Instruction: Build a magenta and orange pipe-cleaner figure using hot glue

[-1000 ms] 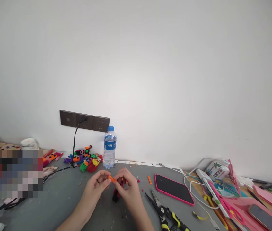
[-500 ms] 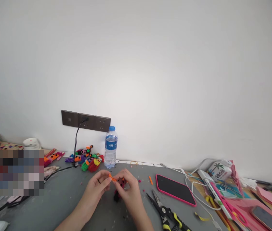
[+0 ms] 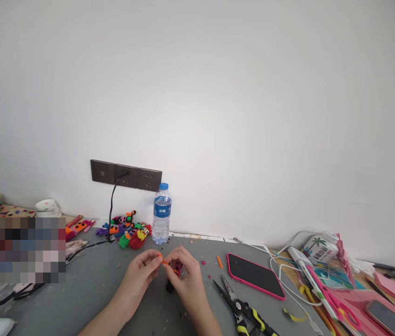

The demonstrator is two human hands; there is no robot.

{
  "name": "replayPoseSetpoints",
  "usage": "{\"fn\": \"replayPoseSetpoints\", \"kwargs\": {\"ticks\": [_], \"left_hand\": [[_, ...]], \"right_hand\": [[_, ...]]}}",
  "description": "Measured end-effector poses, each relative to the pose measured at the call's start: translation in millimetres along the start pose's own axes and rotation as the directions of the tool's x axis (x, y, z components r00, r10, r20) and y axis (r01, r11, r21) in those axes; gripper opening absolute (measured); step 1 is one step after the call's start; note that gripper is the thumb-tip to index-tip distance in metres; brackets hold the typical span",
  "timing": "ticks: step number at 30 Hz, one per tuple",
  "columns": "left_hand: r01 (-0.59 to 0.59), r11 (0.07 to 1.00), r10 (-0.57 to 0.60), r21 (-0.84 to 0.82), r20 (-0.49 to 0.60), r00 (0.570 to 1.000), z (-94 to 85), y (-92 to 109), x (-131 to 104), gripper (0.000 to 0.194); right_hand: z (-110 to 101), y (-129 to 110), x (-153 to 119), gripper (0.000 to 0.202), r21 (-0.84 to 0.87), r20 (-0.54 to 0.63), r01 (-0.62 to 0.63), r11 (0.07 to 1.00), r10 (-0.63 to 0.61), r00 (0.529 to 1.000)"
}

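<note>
My left hand (image 3: 135, 281) is closed, its thumb and fingertips pinching one end of a short orange pipe cleaner (image 3: 164, 261). Facing it, my right hand (image 3: 189, 275) pinches the other end. Behind and under the right fingers shows a pink and black pipe-cleaner figure (image 3: 169, 285); most of it is hidden, and I cannot tell how the right hand grips it. Several colourful pipe-cleaner figures (image 3: 138, 237) lie by the wall, beyond my left hand. A small orange stick (image 3: 219, 262) lies on the grey mat, right of my right hand.
A water bottle (image 3: 162, 217) stands against the wall. Right of my hands are open pliers (image 3: 239, 308) and a pink-cased phone (image 3: 256, 275). White cables (image 3: 281, 289), pink scissors (image 3: 347, 315) and papers crowd the right side. A black cord (image 3: 110, 210) hangs from the wall sockets (image 3: 126, 175).
My hands stay almost in place, the fingertips shifting slightly around the orange pipe cleaner. The pink and black figure beneath has turned a little. The view has shifted slightly.
</note>
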State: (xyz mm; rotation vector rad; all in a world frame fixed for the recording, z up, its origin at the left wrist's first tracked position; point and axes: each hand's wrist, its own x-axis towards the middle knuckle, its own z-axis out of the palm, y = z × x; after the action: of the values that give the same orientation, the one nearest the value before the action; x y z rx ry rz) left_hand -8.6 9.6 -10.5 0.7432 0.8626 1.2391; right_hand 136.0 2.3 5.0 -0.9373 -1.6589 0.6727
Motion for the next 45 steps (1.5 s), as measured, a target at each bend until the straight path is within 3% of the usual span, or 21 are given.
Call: {"fn": "replayPoseSetpoints", "kwargs": {"ticks": [9,17,24,34,45], "left_hand": [[0.004,0.999,0.000,0.050,-0.076,0.997,-1.5,1.9,0.9,0.031],[0.037,0.998,-0.036,0.058,-0.016,0.999,-0.1,5.9,-1.7,0.027],[0.079,0.979,-0.087,0.189,0.038,0.995,-5.8,7.3,0.3,0.029],[0.100,0.988,-0.102,0.121,0.014,0.995,-0.7,6.6,-0.3,0.032],[0.083,0.990,-0.094,0.115,0.097,0.991,1.2,4.7,-3.7,0.028]], "right_hand": [[-0.2,0.3,-0.6,0.012,-0.028,0.039,-0.014,1.000,0.015,0.999],[-3.2,-6.7,-3.3,0.016,-0.044,0.097,0.002,0.999,0.002,0.995],[-10.3,-9.0,-3.4,0.015,-0.047,0.182,-0.011,0.999,0.019,0.983],[-2.2,-0.8,-1.6,0.011,-0.044,-0.026,0.048,0.998,-0.049,0.998],[-0.2,2.3,-1.3,0.013,-0.023,0.000,0.034,0.999,-0.034,0.999]]}}
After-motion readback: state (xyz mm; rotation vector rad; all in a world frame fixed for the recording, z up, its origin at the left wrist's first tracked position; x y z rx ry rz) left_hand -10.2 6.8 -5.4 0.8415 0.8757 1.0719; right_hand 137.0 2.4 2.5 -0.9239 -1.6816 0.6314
